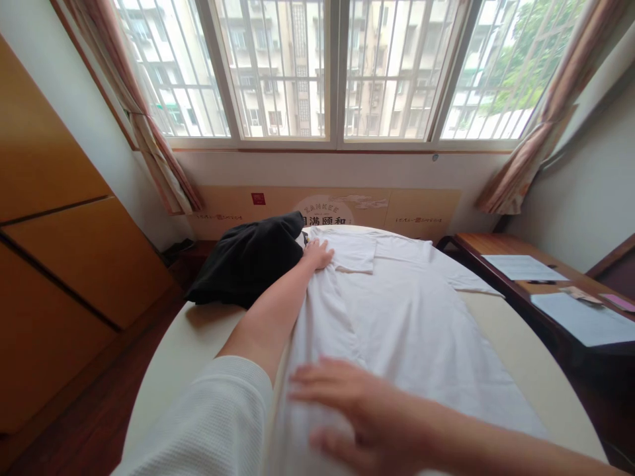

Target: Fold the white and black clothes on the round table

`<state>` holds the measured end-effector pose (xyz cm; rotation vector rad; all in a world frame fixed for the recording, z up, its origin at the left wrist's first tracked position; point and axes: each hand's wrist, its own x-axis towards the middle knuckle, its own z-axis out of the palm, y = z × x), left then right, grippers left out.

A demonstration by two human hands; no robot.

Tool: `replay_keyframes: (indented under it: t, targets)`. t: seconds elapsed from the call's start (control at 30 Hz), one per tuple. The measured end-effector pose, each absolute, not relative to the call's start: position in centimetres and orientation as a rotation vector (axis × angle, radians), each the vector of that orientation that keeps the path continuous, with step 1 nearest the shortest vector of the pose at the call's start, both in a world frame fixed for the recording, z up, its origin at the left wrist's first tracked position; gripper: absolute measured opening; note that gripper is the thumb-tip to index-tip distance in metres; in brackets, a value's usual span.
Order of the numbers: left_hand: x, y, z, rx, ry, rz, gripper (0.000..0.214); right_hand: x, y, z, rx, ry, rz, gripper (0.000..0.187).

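Note:
A white T-shirt is spread over a round cream table, its left side folded inward with one sleeve lying across the body. The other sleeve stretches out to the right. Near the far end, my left hand rests flat on the shirt by the folded sleeve, fingers apart. Closer to me, my right hand is over the shirt's lower left part, fingers spread and blurred by motion; whether it touches the cloth I cannot tell. Beside my left hand sits a bundled black garment.
The round table's edge curves around the shirt. To the right, a wooden side table bears papers. A printed cardboard panel stands behind, below barred windows. Wooden cabinets are on the left.

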<state>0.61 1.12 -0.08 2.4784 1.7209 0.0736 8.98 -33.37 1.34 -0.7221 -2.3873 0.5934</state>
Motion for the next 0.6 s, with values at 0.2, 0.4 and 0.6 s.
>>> replay_keyframes:
  t: [0.2,0.4,0.6]
  targets:
    - [0.5,1.2,0.0,2.482,1.719,0.072,0.074,25.6,-23.6,3.1,-2.290,-1.497,-0.001,0.038]
    - [0.6,1.1,0.1,2.473,1.729,0.063,0.074,34.1,-23.2,1.8,-2.801,-1.135,0.115,0.044]
    - [0.5,1.1,-0.1,2.480,1.727,0.071,0.073,32.6,-22.6,1.2,-2.708,-1.212,0.039,0.053]
